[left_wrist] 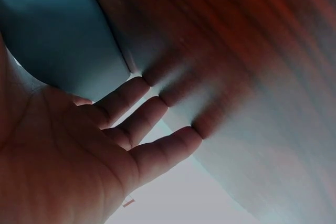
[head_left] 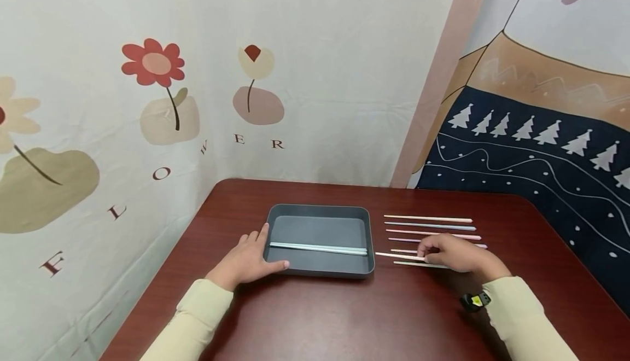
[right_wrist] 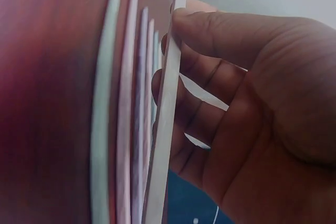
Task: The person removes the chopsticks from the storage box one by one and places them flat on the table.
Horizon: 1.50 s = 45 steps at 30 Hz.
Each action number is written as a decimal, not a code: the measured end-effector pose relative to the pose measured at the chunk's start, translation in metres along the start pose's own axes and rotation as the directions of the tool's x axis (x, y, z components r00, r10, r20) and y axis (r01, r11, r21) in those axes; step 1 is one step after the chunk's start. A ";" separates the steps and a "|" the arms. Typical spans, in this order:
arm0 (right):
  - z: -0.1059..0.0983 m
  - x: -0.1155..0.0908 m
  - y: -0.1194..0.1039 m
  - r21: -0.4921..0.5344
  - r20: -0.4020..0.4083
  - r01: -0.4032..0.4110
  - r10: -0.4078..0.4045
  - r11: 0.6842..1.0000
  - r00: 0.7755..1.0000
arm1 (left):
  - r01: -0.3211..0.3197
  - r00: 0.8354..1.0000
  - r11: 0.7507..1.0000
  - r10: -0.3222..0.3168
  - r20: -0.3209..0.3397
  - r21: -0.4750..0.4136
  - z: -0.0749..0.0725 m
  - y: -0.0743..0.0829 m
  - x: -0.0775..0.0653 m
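Observation:
My left hand (head_left: 248,258) rests along the left side of a grey rectangular tray (head_left: 320,230), its fingers straight and the thumb at the front edge. In the left wrist view, three fingertips touch the tabletop beside the tray. A pair of pale chopsticks (head_left: 319,248) lies side by side across the tray. To the tray's right, my right hand (head_left: 455,252) pinches a cream chopstick (right_wrist: 168,93) between thumb and fingers, its left end near the tray's rim. Below it on the table lies a pale green chopstick (head_left: 413,264), partly hidden by the hand.
Several more chopsticks in pastel colours lie in rows behind the right hand, among them a yellowish one (head_left: 427,219), a blue one (head_left: 430,225) and a pink one (head_left: 433,234). The dark red table (head_left: 325,317) backs onto a printed curtain (head_left: 334,76).

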State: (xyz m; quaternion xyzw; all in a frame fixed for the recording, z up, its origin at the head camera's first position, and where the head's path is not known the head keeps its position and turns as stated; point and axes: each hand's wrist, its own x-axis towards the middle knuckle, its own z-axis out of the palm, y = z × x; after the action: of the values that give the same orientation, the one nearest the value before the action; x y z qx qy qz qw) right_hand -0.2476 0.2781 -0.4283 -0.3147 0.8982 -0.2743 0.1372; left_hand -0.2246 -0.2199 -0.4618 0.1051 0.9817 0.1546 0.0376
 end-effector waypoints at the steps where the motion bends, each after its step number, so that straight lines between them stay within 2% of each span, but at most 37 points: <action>1: 0.000 -0.004 0.001 0.002 0.002 -0.004 0.004 1.000 1.000 | -0.002 1.000 1.000 0.002 -0.002 -0.003 0.000 0.000 0.000; 8: -0.001 -0.029 0.010 0.021 0.014 -0.072 0.072 0.997 0.997 | -0.008 1.000 1.000 0.008 -0.001 -0.003 -0.001 0.000 0.000; 14: 0.003 -0.039 0.012 0.055 0.024 -0.113 0.111 0.992 0.993 | -0.003 1.000 1.000 0.003 -0.003 0.002 0.000 0.000 0.000; 35: 0.013 -0.049 0.014 0.011 0.025 -0.084 0.084 0.996 0.996 | -0.009 1.000 1.000 0.009 -0.009 0.003 -0.001 0.000 -0.001; 45: 0.016 -0.049 0.010 0.016 0.016 -0.136 0.135 0.991 0.991 | -0.013 1.000 1.000 0.013 -0.006 -0.004 -0.001 0.000 0.000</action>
State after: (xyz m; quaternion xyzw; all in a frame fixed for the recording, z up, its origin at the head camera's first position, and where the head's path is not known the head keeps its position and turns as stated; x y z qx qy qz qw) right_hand -0.2086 0.3097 -0.4436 -0.2539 0.9141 -0.2696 0.1649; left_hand -0.2244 -0.2205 -0.4610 0.1111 0.9807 0.1571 0.0336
